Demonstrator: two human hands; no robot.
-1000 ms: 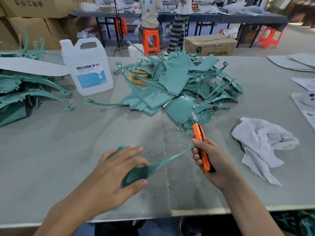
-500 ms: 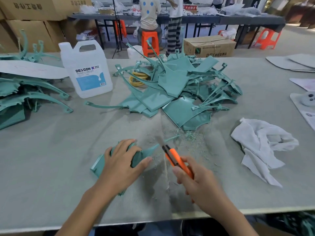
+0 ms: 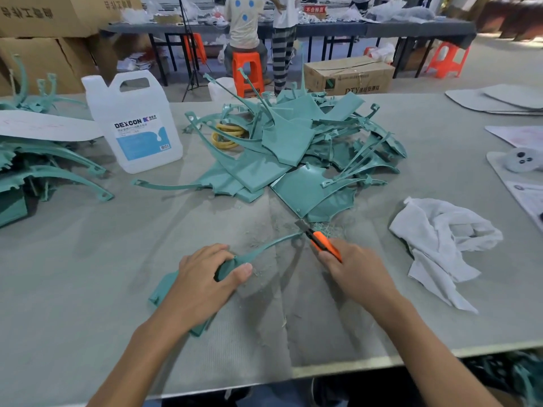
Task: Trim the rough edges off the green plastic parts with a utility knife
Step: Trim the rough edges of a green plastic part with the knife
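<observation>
Grey matte felt covers the bench (image 3: 88, 289), flecked with fine shavings. Near its front edge the left hand (image 3: 202, 280) grips a flat green plastic part (image 3: 264, 248) by its broad end. The part's thin curved tail ends just beside the blade of the orange utility knife (image 3: 323, 245), which the right hand (image 3: 355, 274) clenches. Glossy, jagged green parts (image 3: 293, 148) are heaped toward the far edge.

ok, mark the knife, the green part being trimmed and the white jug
knife (image 3: 323, 243): head view, on the orange handle.
green part (image 3: 224, 268): head view, on the wide end of the piece.
jug (image 3: 138, 142): head view, on the blue label.
</observation>
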